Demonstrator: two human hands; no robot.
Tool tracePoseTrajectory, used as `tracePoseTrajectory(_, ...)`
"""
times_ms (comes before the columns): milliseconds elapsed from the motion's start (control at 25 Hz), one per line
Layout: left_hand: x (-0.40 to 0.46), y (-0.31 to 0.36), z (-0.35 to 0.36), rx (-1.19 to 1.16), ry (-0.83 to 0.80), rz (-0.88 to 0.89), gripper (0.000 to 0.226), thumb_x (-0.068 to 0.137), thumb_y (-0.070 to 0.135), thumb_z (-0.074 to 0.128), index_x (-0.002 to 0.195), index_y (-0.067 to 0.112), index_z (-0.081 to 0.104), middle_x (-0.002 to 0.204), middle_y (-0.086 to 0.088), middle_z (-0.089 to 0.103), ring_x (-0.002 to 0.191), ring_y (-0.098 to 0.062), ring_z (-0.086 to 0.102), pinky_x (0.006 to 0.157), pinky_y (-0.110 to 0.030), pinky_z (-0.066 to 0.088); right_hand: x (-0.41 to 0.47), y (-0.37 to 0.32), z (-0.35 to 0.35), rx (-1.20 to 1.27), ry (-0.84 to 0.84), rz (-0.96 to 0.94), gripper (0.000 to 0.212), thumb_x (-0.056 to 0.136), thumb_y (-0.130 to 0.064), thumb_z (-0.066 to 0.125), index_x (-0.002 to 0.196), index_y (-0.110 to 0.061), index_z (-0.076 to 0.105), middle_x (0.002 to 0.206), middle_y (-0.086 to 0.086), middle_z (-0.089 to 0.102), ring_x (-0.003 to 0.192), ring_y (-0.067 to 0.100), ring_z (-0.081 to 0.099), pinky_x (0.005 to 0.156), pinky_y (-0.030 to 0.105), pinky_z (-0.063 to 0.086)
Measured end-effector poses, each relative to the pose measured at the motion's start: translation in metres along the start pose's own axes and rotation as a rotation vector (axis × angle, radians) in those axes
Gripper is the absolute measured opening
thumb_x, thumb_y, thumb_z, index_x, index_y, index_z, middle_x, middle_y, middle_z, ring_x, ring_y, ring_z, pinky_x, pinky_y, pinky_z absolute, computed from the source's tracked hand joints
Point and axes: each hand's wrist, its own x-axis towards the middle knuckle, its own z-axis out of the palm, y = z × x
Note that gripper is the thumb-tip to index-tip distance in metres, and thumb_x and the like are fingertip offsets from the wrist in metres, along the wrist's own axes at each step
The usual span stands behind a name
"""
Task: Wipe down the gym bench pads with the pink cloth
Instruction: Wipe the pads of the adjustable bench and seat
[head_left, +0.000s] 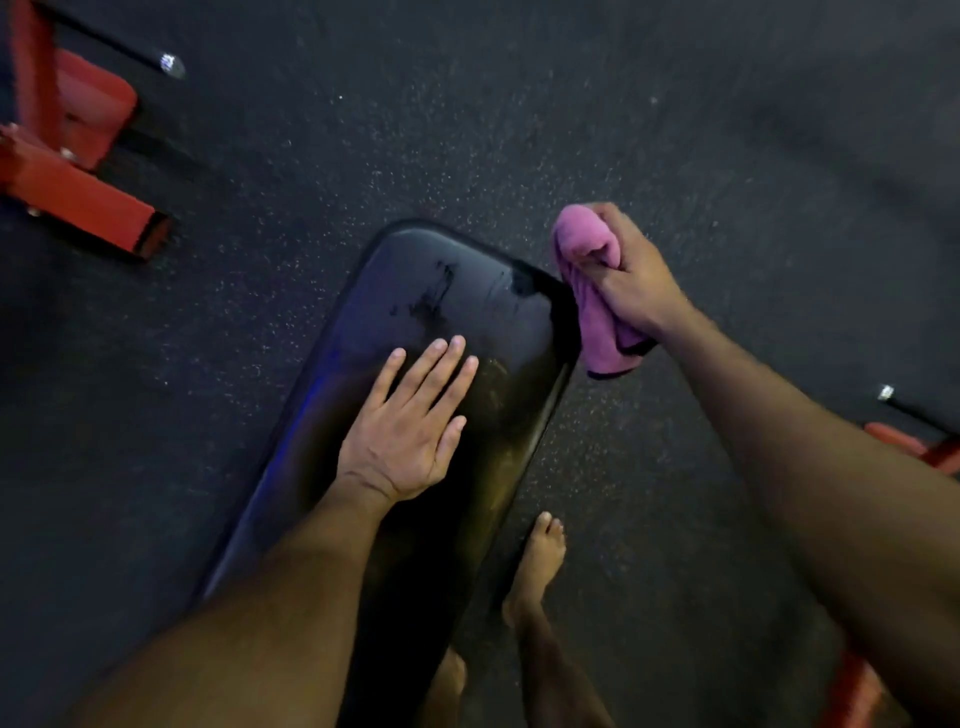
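No readable text, label, brand, number or sign appears on the black bench pad (457, 322), the pink cloth (592, 312) or the red frames (67, 192).

Head view, steeply down, close.

One black bench pad (457, 332). One pink cloth (592, 280). Two hands: left hand (410, 431), right hand (631, 275). Two bare feet (537, 566). Two red frame pieces: one top left (67, 171), one at the right edge (919, 447).
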Motion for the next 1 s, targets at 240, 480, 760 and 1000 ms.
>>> tracePoseTrajectory(240, -0.003, -0.001, 0.003, -0.041, 0.023, -0.002, 0.068, 0.105, 0.042, 0.034, 0.165, 0.012, 0.025, 0.174, -0.010, 0.015, 0.160, -0.025, 0.018, 0.129, -0.053, 0.014, 0.010, -0.023, 0.024, -0.156, -0.358, 0.211, 0.040, 0.103, -0.040, 0.055, 0.140, -0.025, 0.052, 0.131, -0.005, 0.058, 0.121, 0.016, 0.055, 0.100, 0.032, 0.042)
tracePoseTrajectory(480, -0.003, -0.003, 0.007, -0.057, 0.050, 0.002, 0.067, 0.105, 0.041, 0.032, 0.165, 0.011, 0.024, 0.173, -0.013, 0.016, 0.160, -0.027, 0.018, 0.129, -0.054, 0.012, 0.101, -0.088, 0.088, -0.195, -0.458, -0.051, 0.035, 0.101, -0.044, 0.054, 0.129, -0.023, 0.060, 0.121, -0.009, 0.064, 0.111, 0.009, 0.059, 0.100, 0.035, 0.047)
tracePoseTrajectory(760, 0.000, -0.002, 0.001, -0.039, 0.011, -0.036, 0.068, 0.104, 0.041, 0.033, 0.166, 0.014, 0.023, 0.174, -0.009, 0.015, 0.160, -0.024, 0.015, 0.130, -0.052, 0.010, 0.058, -0.034, 0.044, -0.243, -0.471, -0.390, 0.054, 0.100, -0.020, 0.055, 0.152, -0.027, 0.041, 0.145, -0.012, 0.047, 0.131, -0.001, 0.048, 0.105, 0.017, 0.041)
tracePoseTrajectory(1000, 0.000, 0.002, -0.005, 0.017, -0.041, -0.063, 0.068, 0.105, 0.044, 0.031, 0.167, 0.016, 0.020, 0.174, -0.008, 0.013, 0.161, -0.024, 0.012, 0.130, -0.052, 0.009, 0.029, -0.005, 0.036, -0.392, -0.377, -0.514, 0.061, 0.095, -0.033, 0.057, 0.151, -0.021, 0.035, 0.141, 0.009, 0.043, 0.121, 0.030, 0.053, 0.095, 0.047, 0.050)
